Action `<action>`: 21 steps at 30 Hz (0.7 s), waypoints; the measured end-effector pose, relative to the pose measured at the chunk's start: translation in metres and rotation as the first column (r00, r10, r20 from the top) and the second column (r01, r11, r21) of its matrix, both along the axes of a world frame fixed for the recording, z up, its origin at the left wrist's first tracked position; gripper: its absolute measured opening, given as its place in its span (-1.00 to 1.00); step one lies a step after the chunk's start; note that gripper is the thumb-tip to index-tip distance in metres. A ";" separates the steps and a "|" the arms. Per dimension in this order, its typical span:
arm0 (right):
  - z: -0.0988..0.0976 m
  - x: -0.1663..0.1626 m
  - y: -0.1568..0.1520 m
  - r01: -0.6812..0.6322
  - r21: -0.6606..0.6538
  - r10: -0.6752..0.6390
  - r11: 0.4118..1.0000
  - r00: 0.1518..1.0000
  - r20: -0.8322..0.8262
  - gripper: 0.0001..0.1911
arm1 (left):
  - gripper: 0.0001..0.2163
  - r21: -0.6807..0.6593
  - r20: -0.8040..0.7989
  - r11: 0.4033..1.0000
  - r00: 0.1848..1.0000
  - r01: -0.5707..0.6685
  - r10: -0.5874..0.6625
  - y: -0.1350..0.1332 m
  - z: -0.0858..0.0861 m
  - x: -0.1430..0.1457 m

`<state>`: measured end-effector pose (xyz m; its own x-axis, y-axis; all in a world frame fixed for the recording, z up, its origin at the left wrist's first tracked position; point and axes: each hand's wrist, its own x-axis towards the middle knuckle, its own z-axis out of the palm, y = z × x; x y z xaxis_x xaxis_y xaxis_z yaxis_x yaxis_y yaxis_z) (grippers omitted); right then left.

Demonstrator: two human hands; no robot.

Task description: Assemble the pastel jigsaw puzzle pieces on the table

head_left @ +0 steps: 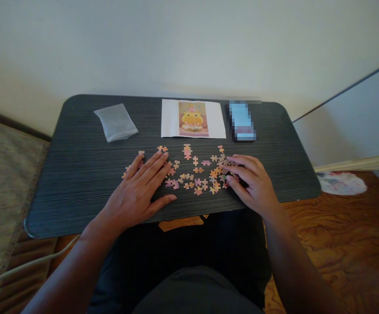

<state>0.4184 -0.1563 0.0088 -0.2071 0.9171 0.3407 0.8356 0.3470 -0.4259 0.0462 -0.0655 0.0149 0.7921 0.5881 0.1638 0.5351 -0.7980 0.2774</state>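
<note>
Small jigsaw puzzle pieces (198, 182) in pink, orange and tan lie scattered over the front middle of the dark table (78, 174). My left hand (140, 187) rests palm down over the left side of them, its fingers stretched out and covering several. At the right, the fingertips of my right hand (251, 181) touch a denser heap of pieces (217, 172); its fingers are apart and slightly bent, with nothing seen gripped. A few joined pink pieces (187, 151) sit above the middle of the spread.
A white sheet with a picture of a yellow cartoon figure (192, 120) lies at the table's back. To its left is a clear plastic bag (116, 122); to its right, a phone (241, 120) with a blurred screen. A wall (189, 48) stands behind the table.
</note>
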 end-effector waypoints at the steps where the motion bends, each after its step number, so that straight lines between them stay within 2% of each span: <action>1: 0.000 -0.001 0.002 0.012 0.023 -0.012 1.000 1.000 -0.003 -0.64 | -0.30 0.004 0.010 1.000 1.000 0.005 -0.005 0.001 0.000 0.000; 6: 0.000 -0.008 0.010 -0.028 0.024 0.028 0.999 1.000 0.011 -0.70 | -0.57 0.027 0.107 1.000 0.994 0.015 -0.018 0.012 0.009 0.008; 11: 0.007 -0.013 0.010 -0.092 0.036 0.093 0.995 0.995 -0.034 -0.68 | -0.82 -0.006 0.222 0.997 0.972 0.081 -0.078 0.031 0.024 0.030; 16: 0.008 -0.014 0.006 -0.189 -0.027 0.187 0.982 0.980 -0.060 -0.70 | -0.84 -0.053 0.200 0.982 0.965 0.184 -0.170 0.032 0.023 0.054; 21: 0.003 -0.008 0.002 -0.154 -0.014 0.152 0.988 0.986 -0.063 -0.72 | -0.80 -0.072 0.207 0.965 0.951 0.250 -0.231 0.019 0.010 0.060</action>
<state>0.4101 -0.1543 0.0122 -0.3248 0.8826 0.3399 0.7455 0.4601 -0.4823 0.1059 -0.0461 0.0250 0.8702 0.4045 0.2812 0.2582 -0.8606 0.4390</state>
